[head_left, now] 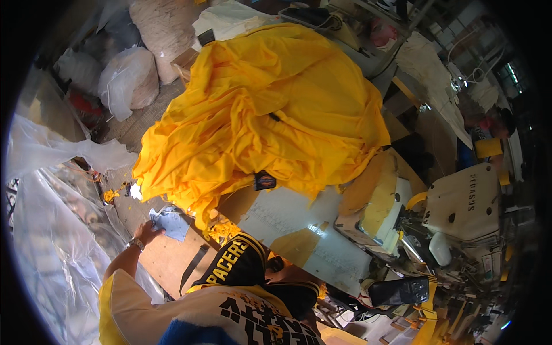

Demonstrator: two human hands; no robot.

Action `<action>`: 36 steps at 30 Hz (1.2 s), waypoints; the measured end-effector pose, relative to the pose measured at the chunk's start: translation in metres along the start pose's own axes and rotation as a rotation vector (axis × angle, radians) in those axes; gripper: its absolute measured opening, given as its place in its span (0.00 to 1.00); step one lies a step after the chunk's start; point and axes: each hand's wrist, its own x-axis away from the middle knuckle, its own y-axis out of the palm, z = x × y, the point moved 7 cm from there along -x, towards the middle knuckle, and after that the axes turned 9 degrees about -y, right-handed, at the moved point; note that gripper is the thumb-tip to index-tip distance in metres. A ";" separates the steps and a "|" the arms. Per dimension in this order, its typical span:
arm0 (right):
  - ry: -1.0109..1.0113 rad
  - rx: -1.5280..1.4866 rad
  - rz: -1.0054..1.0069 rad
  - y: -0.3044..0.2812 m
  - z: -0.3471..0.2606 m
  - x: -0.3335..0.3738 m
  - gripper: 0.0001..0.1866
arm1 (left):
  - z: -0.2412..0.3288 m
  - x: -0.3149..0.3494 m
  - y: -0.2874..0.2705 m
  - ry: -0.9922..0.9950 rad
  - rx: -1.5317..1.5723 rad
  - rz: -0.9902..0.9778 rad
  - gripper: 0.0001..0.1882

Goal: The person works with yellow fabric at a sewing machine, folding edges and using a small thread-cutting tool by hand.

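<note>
I wear this view on my head: the left of two wide fisheyes side by side, looking steeply down over my shirt (190, 302) and shorts (244, 261), both close below. It sits upright, my left at its left. My left hand (150, 233) comes in low on the left; the cloth (282, 103) spreads across the upper middle, with the bags (129, 83) farther off beyond it. Plastic (63, 236) and a machine (464, 201) flank the scene, bending toward a dark round rim.

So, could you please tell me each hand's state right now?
Left hand: closed on the edge of a light-blue sheet.
Right hand: not visible; cannot tell.
</note>
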 end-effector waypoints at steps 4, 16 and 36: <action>0.052 -0.094 -0.021 -0.007 0.003 -0.009 0.07 | -0.013 0.001 0.014 -0.046 0.061 -0.019 0.42; 0.065 -1.059 -0.094 0.001 0.099 -0.008 0.13 | -0.025 -0.010 0.003 0.050 0.074 -0.044 0.37; -0.447 0.176 -0.157 -0.054 -0.383 -0.014 0.21 | 0.044 0.120 0.040 0.767 -0.491 -0.404 0.21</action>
